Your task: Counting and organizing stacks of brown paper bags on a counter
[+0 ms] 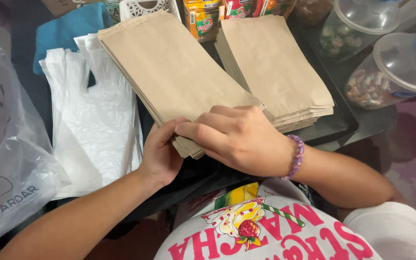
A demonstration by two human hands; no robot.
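A thick stack of brown paper bags (169,67) lies on the dark tabletop, slanting from upper left to lower right. My left hand (160,156) grips the stack's near corner from below, with the thumb on its edge. My right hand (237,137), with a purple bead bracelet at the wrist, lies flat on top of the same corner with its fingers pointing left. A second, smaller stack of brown paper bags (273,62) sits just to the right, touched by neither hand.
A pile of white plastic carrier bags (92,120) lies left of the stacks, with a clear printed plastic bag (10,159) at the far left. A blue cloth (68,26), a white basket (145,7) and juice cartons (201,19) stand behind. Two clear lidded candy jars (391,72) sit right.
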